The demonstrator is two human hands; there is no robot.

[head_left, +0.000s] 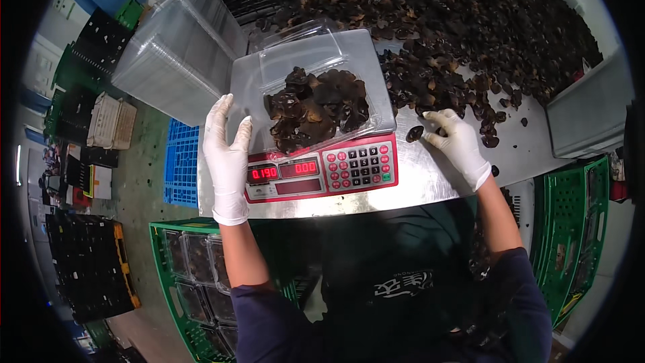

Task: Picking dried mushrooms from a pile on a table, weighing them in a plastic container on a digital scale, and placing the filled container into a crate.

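Head view, right hand pinching mushroom piece

There is one view, from the camera on my head, the left of a side-by-side pair, looking steeply down over my chest at the worktop in front of me. It sits close: the scale fills the middle of the picture, and my forearms come in from the lower edge. The fisheye lens bends straight edges near the rim, takes in the floor on my left and the green crate on my right, and leaves dark corners.
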